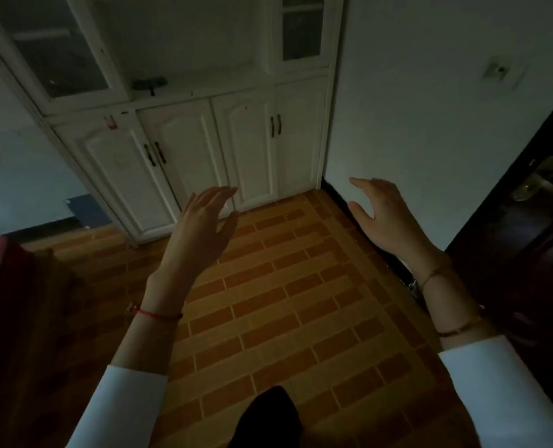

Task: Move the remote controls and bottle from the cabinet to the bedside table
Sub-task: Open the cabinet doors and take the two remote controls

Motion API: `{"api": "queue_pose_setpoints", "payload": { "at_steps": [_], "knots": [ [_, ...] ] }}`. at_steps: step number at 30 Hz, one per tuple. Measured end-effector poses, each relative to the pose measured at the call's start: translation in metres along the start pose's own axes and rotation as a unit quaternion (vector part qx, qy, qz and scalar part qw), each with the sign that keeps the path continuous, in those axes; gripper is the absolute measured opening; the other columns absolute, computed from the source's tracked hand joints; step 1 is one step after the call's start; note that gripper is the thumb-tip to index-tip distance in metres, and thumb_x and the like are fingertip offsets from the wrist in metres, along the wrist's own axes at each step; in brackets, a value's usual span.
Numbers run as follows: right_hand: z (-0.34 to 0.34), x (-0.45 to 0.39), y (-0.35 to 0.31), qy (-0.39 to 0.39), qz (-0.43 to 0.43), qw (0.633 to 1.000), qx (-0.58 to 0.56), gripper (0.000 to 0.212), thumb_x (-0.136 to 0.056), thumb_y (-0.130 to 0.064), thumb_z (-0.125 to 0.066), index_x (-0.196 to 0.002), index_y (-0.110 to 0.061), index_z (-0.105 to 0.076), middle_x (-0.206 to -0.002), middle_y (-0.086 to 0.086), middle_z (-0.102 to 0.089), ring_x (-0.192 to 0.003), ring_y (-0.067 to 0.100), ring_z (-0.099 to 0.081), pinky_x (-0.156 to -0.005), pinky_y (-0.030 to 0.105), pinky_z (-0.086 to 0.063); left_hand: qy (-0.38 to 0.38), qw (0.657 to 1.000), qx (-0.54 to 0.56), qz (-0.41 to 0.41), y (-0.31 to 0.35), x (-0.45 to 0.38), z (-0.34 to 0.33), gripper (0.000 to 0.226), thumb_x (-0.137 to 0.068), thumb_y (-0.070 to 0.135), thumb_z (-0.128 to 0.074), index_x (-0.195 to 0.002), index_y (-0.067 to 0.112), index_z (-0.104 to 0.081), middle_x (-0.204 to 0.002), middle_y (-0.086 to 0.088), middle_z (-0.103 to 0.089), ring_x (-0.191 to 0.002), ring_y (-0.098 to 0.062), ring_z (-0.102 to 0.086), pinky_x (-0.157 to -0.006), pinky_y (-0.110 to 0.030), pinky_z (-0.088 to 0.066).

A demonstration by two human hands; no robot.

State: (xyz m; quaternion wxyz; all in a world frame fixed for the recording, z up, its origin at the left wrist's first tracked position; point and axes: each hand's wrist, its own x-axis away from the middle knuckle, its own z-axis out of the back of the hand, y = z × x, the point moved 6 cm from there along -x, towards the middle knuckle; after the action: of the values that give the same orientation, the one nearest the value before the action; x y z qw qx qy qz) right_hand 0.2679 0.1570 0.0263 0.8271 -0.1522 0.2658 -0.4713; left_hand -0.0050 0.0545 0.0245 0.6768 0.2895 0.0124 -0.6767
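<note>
Fingers (218, 197) of left hand (201, 227) & right hand (388, 218) spread, holding nothing, above tiled floor (285, 302). White cabinet (204, 140) stands beyond fingertips, lower doors closed. Dark object (149, 84), maybe a remote, on its open shelf, well above left fingers; bottle can't be made out.

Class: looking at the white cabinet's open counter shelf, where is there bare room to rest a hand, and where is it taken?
The white cabinet's counter shelf is bare from its middle to the right-hand glass-door unit. Its left end, beside the left glass door, holds a dark, blurred object. Both the left hand and the right hand are open and empty above the orange brick-pattern floor.
</note>
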Motion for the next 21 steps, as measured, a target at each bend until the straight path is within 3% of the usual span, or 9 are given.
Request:
{"api": "queue_pose_setpoints", "payload": {
  "at_steps": [10, 21],
  "knots": [
    [-0.059, -0.091, 0.037, -0.025, -0.022, 0.999, -0.005, 0.047, -0.097, -0.031, -0.045, -0.142, -0.017, -0.038, -0.143, 0.010, -0.044, -0.136, 0.022, -0.032, -0.113, 0.037, -0.029, -0.020, 0.999, -0.002, 0.033, -0.060, -0.075, -0.047, 0.046, -0.096, 0.030, -0.049, -0.141, 0.021, -0.043, -0.142, -0.003, -0.050, -0.134, -0.021, -0.042, -0.112, -0.051, -0.034],
    [-0.102, -0.295, 0.050, -0.013, -0.020, 0.999, -0.025, 0.046, -0.096, -0.028, -0.047, -0.141, -0.019, -0.039, -0.141, 0.009, -0.046, -0.134, 0.021, -0.036, -0.110, 0.033, -0.030, -0.021, 0.999, 0.012, 0.029, -0.154, -0.253, -0.085, 0.045, -0.096, 0.028, -0.050, -0.140, 0.019, -0.043, -0.141, -0.004, -0.051, -0.133, -0.022, -0.043, -0.111, -0.051, -0.034]
  ]
}}
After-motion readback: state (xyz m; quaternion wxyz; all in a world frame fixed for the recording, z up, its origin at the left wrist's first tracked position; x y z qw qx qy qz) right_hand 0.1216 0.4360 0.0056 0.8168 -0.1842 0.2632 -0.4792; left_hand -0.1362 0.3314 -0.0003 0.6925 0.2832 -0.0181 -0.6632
